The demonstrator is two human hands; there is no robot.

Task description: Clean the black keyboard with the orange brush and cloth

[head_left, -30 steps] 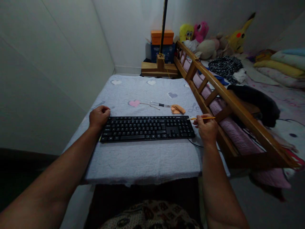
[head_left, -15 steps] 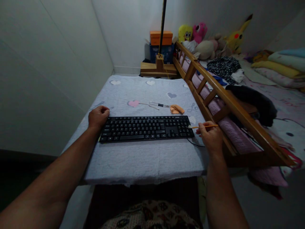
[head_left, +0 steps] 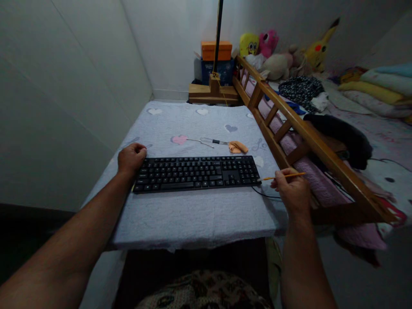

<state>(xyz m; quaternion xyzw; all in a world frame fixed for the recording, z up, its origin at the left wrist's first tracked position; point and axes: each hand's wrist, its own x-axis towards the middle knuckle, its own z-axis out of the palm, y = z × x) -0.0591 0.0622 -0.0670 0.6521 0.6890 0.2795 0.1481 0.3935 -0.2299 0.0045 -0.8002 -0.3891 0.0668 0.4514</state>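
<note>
probably light, stiff stick (head_left: 268, 178) right of centre, pinched by right hand (head_left: 294, 191); mid-frame keyboard (head_left: 193, 174) likely rigid, hold by ends; left hand (head_left: 130, 158) curled at corner, grip unclear.

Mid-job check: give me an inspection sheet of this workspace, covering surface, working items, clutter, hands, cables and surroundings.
Surface: pale heart-patterned cover, slightly rumpled.
Job's things: black keyboard, flat, keys up; thin orange stick, pale tip at the keyboard's right end, contact unclear.
Clutter: crumpled orange cloth and slim black-gripped tool beyond the keyboard.
Hands: left hand curled at the keyboard's far left corner, grip unclear; right hand pinching the orange stick between its fingers.
Cables: black cable emerging at the keyboard's near edge, running right.
Surroundings: wooden rail along the right; plush toys and orange box at the back.
</note>
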